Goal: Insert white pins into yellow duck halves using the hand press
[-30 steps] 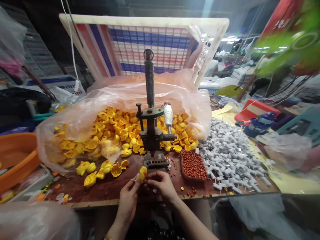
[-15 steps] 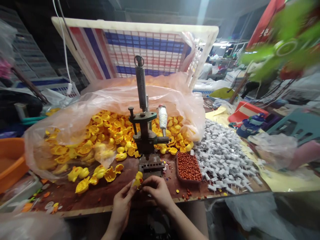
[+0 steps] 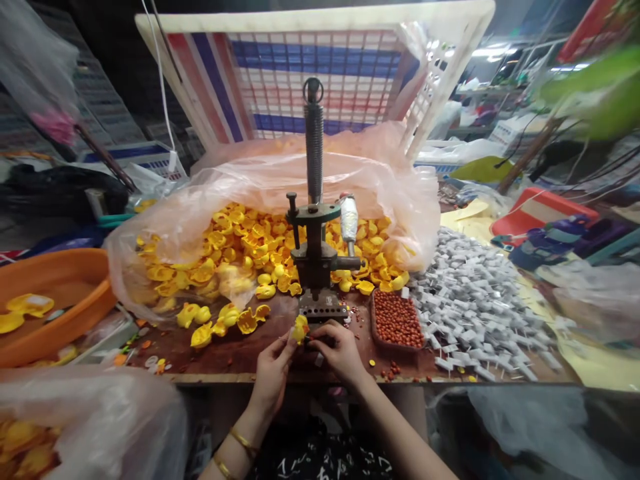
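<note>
- Yellow toy piece: it is held above the table's near edge, just in front of the metal press. The left hand pinches it between thumb and fingers.
- Right hand: its fingertips meet close beside the piece; whether they grip anything cannot be told.
- Change: over the last second the camera's view has shifted, bringing more of the left side into sight. Both hands stay together at the piece, so the handwork there appears to be continuing.
- Around the press: loose yellow shells lie to its left. To its right, a shallow tray is filled with red-brown beads, and beside that spreads a heap of grey blocks with thin pins.
- Behind the press: a large translucent bag lies open, full of yellow halves. A white basket leans behind it.
- Far left: an orange basin holds a few yellow parts; below, another plastic bag contains more yellow pieces.
</note>
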{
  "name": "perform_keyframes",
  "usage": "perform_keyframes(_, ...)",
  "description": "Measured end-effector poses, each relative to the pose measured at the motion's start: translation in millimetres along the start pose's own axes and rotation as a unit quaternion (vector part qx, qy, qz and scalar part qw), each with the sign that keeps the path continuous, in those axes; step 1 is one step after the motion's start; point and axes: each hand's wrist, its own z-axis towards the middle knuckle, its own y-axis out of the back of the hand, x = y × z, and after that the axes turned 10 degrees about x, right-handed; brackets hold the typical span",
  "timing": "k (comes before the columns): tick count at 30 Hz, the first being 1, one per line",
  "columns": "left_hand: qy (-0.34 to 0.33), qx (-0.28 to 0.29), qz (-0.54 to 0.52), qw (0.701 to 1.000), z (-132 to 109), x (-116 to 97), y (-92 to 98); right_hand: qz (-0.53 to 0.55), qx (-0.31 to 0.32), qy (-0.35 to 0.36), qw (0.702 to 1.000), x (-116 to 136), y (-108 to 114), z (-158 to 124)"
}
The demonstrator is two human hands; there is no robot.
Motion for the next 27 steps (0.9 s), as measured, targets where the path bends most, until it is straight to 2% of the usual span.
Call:
perform_keyframes(4,-0.003,-0.015,0.045,0.999,2,1,5.6,-0.091,0.013,0.037,0.995,-6,-1,-1)
perform_keyframes(7,-0.012,-0.007,0.105,0.994,14,-2,9.6,-0.198,0.012,0.040,0.979,-8,0,6)
perform_keyframes(11,-0.069,0.046,0.237,0.968,49,-10,9.4,-0.330,-0.004,-0.014,0.944,-9,3,31)
perform_keyframes(14,-0.092,0.084,0.291,0.949,76,-14,6.1,-0.368,-0.009,-0.067,0.927,-12,9,47)
perform_keyframes(15,-0.098,0.094,0.309,0.941,83,-15,5.3,-0.359,-0.014,-0.075,0.930,-14,13,50)
perform_keyframes(17,-0.108,0.110,0.344,0.926,91,-15,4.5,-0.287,-0.047,-0.071,0.954,-17,26,53)
perform_keyframes(19,-0.114,0.129,0.374,0.911,95,-16,4.6,-0.195,-0.102,-0.057,0.974,-15,48,58)
perform_keyframes(21,-0.119,0.151,0.399,0.896,96,-17,4.5,-0.132,-0.152,-0.045,0.978,-5,75,73)
perform_keyframes(25,-0.137,0.193,0.443,0.865,96,-22,2.3,-0.077,-0.193,-0.021,0.978,37,127,140)
perform_keyframes(27,-0.142,0.209,0.462,0.850,97,-24,1.1,-0.010,-0.170,-0.032,0.985,67,144,180)
